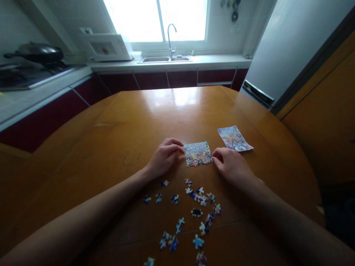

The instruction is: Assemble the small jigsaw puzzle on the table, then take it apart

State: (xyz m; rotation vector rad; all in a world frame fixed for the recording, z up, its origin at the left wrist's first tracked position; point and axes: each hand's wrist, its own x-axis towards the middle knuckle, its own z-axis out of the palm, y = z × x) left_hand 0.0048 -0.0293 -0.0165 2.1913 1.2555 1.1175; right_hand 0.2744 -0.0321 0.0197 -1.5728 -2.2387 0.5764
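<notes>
A partly joined jigsaw puzzle (197, 153) lies flat on the wooden table, with an uneven lower edge. My left hand (167, 156) has its bent fingers pressed together against the puzzle's left side. On the opposite side, my right hand (232, 163) is curled, its thumb and forefinger at the puzzle's lower right edge. Several loose puzzle pieces lie scattered nearer to me, among them a light blue piece (198, 241) and a dark piece (196, 212). Beyond my right hand rests a printed picture sheet (234, 138) with slightly curled corners.
The round-ended wooden table (116, 122) has a glossy top. Behind it run a counter with a sink (155, 59), a tap (169, 40) and a white microwave (107, 48). A pan (36, 53) stands on the stove at left; a fridge (283, 48) is at right.
</notes>
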